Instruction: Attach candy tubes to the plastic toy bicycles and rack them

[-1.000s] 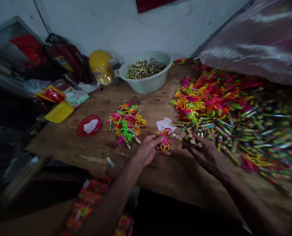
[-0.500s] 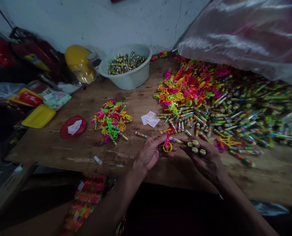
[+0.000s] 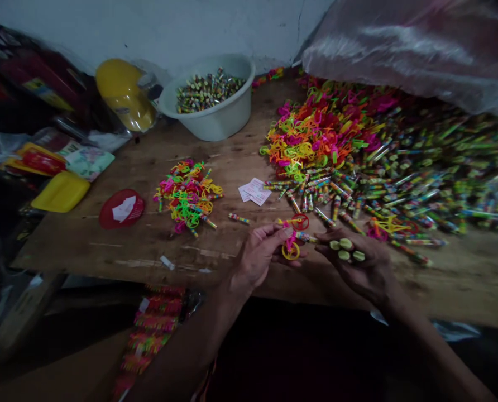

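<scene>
Two hands meet above the near edge of the wooden table [image 3: 119, 245]: the left hand [image 3: 261, 258] pinches a small plastic toy bicycle [image 3: 292, 237] between thumb and fingers, while the right hand [image 3: 360, 267] curls closed around several candy tubes [image 3: 346, 250].

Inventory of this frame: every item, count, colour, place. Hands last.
toy bicycle: one, pink with red and yellow wheels, in left fingers
candy tubes: several, multicolour with pale caps, in right hand
small pile: one, neon mix, table centre-left
large heap: one, neon frames and tubes, right
basin: one, white, back, full of tubes
paper slips: a few, white, centre
red lid: one, left
yellow tray: one, left edge
yellow helmet: one, back left
table: wooden
left hand: gripping
right hand: gripping
</scene>
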### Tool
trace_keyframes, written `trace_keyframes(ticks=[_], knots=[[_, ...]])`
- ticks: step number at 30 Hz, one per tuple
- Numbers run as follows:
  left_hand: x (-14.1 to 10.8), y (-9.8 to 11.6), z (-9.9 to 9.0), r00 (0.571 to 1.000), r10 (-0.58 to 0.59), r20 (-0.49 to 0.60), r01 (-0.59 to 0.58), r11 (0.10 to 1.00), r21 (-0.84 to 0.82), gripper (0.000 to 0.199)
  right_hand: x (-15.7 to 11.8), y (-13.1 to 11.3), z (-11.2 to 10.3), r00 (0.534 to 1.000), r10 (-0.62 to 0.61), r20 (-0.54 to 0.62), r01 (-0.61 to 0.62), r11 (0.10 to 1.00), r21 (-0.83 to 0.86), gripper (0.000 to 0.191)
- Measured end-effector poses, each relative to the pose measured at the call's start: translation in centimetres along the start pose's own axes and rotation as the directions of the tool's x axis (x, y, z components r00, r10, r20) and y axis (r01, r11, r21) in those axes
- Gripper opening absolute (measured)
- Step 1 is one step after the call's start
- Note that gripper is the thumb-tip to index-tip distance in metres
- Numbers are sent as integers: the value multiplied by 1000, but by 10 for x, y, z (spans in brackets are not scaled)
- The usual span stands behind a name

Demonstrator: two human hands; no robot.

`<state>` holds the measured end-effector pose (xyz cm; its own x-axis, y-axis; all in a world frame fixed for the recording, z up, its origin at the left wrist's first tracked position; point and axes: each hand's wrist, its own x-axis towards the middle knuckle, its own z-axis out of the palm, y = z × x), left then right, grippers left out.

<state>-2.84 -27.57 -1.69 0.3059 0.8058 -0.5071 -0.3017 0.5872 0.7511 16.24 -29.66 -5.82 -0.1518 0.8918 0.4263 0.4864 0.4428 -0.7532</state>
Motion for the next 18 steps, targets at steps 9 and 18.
trace_keyframes(ticks=[9, 18], knots=[[-3, -7, 0, 998, 34, -61, -30, 997, 75, 26, 7, -14, -10, 977, -53, 205, 67, 996, -57, 11], [-4, 62, -80, 796, 499, -342, -141, 703, 697, 22, 13, -17, 21, 995, 98, 5, -98, 991, 88, 13]])
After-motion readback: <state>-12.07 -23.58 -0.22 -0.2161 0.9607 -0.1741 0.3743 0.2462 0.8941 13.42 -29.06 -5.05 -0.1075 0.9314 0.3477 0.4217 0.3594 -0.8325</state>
